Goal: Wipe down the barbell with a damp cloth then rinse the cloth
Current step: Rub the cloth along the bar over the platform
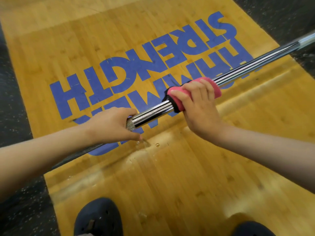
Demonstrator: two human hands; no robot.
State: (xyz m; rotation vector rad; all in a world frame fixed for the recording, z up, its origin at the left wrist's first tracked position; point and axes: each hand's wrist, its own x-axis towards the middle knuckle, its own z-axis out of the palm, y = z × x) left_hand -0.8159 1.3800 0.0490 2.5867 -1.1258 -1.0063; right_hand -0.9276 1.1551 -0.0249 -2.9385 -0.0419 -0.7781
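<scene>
A chrome barbell (238, 66) runs slantwise from lower left to upper right above the wooden platform. A pink cloth (177, 101) with a black edge is wrapped round the smooth middle of the bar. My right hand (199, 106) grips the cloth and the bar from above, fingers curled over it. My left hand (112, 126) holds the bar further left, at the start of the knurled part, with the thumb and fingers curled round it. Beyond my left hand the bar is hidden by my forearm.
Under the bar lies a yellow wooden lifting platform (170, 176) with large blue lettering. Black speckled rubber flooring (15, 108) borders it on the left and upper right. A few wet spots (144, 144) shine on the wood. My dark shoes (98, 217) stand at the bottom edge.
</scene>
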